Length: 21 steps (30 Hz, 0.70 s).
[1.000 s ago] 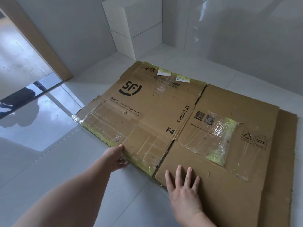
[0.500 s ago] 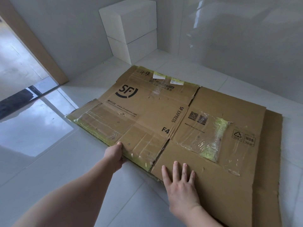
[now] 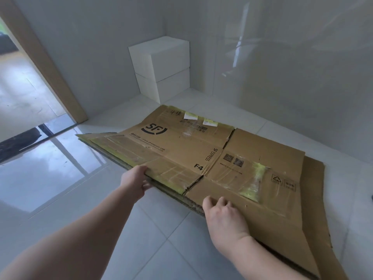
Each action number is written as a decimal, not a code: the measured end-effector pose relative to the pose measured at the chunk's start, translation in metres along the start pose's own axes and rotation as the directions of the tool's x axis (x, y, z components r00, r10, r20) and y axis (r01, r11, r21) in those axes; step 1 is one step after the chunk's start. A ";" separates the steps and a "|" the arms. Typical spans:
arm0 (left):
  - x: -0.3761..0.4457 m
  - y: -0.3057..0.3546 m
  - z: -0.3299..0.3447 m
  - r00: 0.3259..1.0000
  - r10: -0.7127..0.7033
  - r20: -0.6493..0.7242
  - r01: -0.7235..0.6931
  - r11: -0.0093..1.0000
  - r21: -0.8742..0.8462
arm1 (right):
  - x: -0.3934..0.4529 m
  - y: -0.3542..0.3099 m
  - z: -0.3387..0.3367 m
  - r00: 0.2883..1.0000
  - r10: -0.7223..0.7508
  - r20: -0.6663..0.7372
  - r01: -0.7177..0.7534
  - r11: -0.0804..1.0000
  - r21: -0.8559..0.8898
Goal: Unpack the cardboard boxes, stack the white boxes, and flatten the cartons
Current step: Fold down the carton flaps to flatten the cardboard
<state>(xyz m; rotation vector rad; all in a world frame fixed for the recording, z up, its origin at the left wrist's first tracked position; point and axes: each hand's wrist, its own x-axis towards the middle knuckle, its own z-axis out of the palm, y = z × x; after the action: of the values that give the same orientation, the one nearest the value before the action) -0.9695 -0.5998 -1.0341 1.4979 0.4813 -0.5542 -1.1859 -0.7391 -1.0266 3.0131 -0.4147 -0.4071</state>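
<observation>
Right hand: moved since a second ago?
Yes. The right hand was pressed flat on the flattened carton; now its fingers curl over the near edge, which is lifting off the floor.

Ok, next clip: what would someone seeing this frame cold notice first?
The big flattened SF Express carton spread over the white tiled floor, lying on another flat sheet of cardboard that shows at its right. Both hands hold its near edge: the left hand grips it, fingers under, the right hand curls on top. Two white boxes sit stacked in the far corner.

brown carton [image 3: 232,158], white boxes [image 3: 161,69]
</observation>
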 end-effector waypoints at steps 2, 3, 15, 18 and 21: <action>-0.010 0.020 0.011 0.998 0.037 0.045 -0.035 0.999 -0.024 | 0.001 0.017 -0.026 0.998 0.001 -0.062 0.000 1.000 0.016; -0.015 0.028 0.017 0.997 0.054 0.057 -0.053 0.998 -0.029 | 0.002 0.026 -0.038 0.997 0.007 -0.082 -0.004 1.000 0.030; -0.038 0.047 -0.007 0.361 0.527 0.770 -0.630 -0.470 0.618 | -0.005 0.092 -0.065 0.975 0.027 -0.222 0.003 0.991 0.134; -0.027 0.059 -0.012 0.350 0.439 0.827 -0.511 -0.650 0.562 | -0.006 0.098 -0.062 0.968 0.008 -0.251 0.025 0.992 0.126; -0.025 0.069 0.001 0.328 0.497 0.804 -0.491 -0.637 0.594 | -0.008 0.105 -0.066 0.958 -0.006 -0.286 0.043 0.992 0.121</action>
<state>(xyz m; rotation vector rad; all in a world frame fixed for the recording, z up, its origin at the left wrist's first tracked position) -0.9466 -0.6004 -0.9644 2.8072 -1.4898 0.4413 -1.2021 -0.8353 -0.9500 3.1326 -0.3923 0.0588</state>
